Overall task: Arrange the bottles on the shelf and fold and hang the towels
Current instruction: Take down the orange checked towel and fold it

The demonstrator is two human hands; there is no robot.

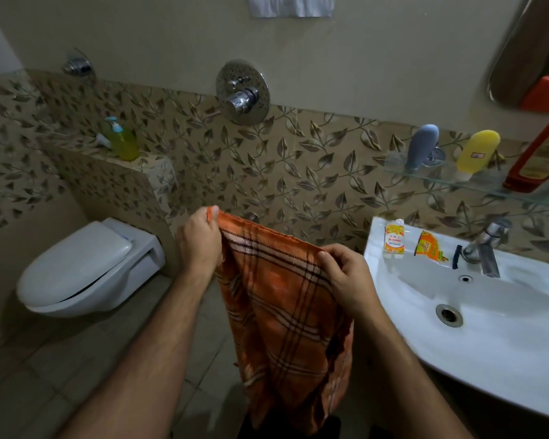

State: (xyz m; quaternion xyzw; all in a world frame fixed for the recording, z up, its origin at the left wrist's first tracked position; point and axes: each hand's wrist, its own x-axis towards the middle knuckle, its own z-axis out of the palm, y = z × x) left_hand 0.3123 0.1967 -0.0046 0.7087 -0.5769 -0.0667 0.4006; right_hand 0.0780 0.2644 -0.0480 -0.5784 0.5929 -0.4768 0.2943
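While three bottles (479,155) stand on the glass shelf (488,182) at right, left hand (198,240) and right hand (346,277) pinch the orange plaid cotton towel (282,312) by its top edge at centre; folding looks barely begun. Hanging remains.

towel: orange plaid cloth towel (279,312) hangs at 6 o'clock
hands: left hand (198,240) and right hand (346,277) pinch its top edge
shelf: glass wall shelf (450,180) at 3 o'clock carries grey bottle (420,147), yellow bottle (476,152)
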